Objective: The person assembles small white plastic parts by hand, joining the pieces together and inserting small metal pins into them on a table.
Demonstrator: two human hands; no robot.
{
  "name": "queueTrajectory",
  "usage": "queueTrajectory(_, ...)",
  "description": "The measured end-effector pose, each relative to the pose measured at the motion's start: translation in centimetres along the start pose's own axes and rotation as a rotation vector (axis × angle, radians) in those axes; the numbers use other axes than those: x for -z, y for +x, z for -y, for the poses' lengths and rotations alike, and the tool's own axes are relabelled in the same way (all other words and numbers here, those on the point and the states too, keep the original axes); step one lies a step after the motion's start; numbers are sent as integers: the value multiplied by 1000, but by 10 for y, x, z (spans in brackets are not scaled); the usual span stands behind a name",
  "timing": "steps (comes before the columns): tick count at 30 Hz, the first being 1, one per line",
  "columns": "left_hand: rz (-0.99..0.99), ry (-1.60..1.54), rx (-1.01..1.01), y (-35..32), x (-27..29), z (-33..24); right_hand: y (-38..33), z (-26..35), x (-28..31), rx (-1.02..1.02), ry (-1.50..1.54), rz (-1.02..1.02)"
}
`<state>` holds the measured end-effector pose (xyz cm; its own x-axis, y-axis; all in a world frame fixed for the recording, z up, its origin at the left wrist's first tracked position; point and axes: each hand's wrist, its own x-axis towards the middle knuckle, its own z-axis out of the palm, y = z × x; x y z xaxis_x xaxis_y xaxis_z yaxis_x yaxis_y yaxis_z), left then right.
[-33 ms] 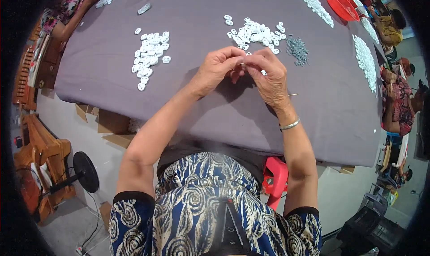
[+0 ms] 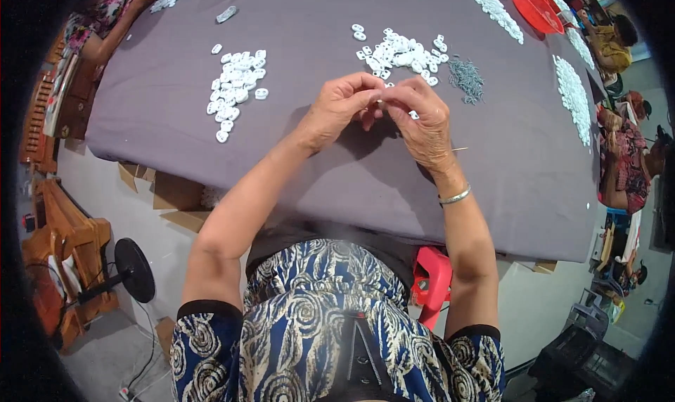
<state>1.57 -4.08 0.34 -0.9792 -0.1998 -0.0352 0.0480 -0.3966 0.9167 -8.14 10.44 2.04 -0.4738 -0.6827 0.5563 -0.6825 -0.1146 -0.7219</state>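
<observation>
My left hand and my right hand meet fingertip to fingertip over the grey tablecloth, both closed in a pinch. Between them a small white piece barely shows; the fingers hide most of it. Another white piece with a hole shows in the gap by my right thumb; whether it is held or lies below, I cannot tell. A thin pale stick pokes out beside my right wrist. Just beyond my hands lies a heap of white two-holed plastic pieces, with a pile of small grey pins to its right.
A second group of white oval pieces lies to the left. Longer white piles and a red basket are at the far right. Other people sit around the table. A black fan stands at lower left.
</observation>
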Motion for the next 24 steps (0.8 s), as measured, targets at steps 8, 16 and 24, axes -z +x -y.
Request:
queueTrajectory(8,-72,25,-134,2,-6,7,-6,-7,1,-342,269,-60)
queueTrajectory(16,-144,123,-172,1,-10,5,-1,-2,2,-435,288,-6)
queueTrajectory(24,-116,184,-186,2,-11,10,-7,-9,3,-498,294,-22)
